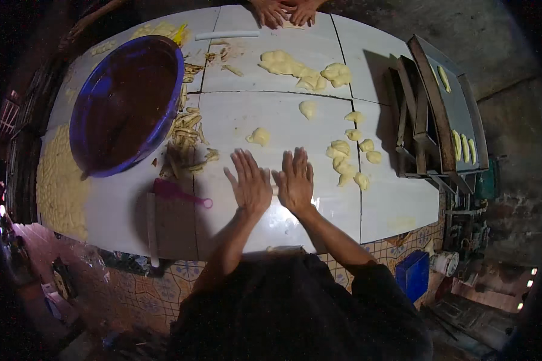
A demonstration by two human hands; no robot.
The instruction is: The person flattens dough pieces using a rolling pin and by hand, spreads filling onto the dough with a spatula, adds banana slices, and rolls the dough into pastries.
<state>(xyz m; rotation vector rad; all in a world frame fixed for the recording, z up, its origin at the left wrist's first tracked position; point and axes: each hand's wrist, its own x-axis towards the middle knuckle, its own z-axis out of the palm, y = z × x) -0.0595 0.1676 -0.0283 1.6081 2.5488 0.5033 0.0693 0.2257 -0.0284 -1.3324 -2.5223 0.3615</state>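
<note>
My left hand [251, 186] and my right hand [295, 183] lie palm down on the white tiled table [223, 231], fingers stretched out. In the gap between them a short bit of a pale roll [275, 190], apparently dough, shows; the rest of it is hidden under my palms. Just beyond my left fingertips sits a small lump of yellow dough [259, 136]. Several more dough pieces [339, 150] are clustered to the right of my right hand. To the left lie a pink scoop with a ring handle [174, 192] and banana-like slices [186, 129].
A big blue basin [176, 102] with dark brown contents stands at the left. Larger dough masses [281, 62] lie farther back. Stacked metal trays [461, 114] at the right hold dough rolls. Across the table, another person's hands [286, 13] press on something pale. A white rod [152, 228] is near the front.
</note>
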